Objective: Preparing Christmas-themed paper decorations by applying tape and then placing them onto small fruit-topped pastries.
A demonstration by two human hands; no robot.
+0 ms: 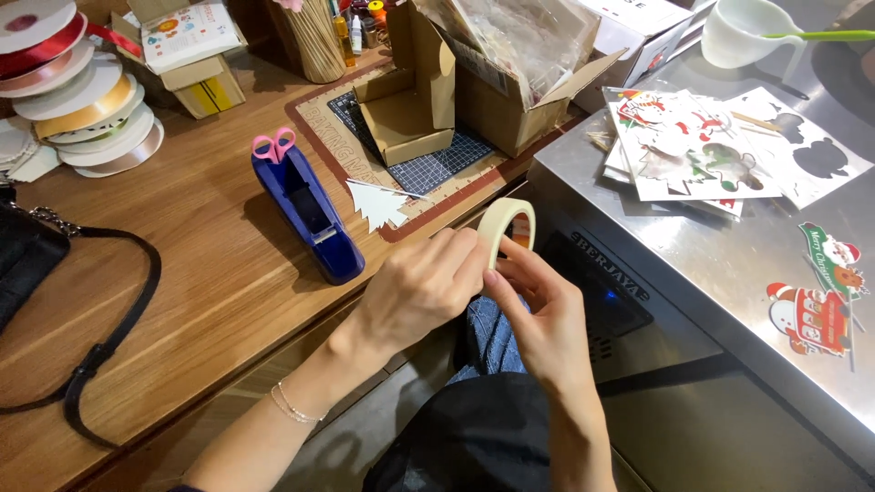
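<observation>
Hands meeting above your lap, your left hand (pixel 421 290) gripping the masking tape roll (pixel 507 228), your right hand (pixel 544 310) pinching at its edge, roll hovering just beside the blue tape dispenser (pixel 310 211), wooden table (pixel 210 273) lying alongside.

We see bright, even indoor light, soft shadows on the desk (pixel 210 273), mild glare on the steel counter (pixel 729 264), sharp focus.
</observation>
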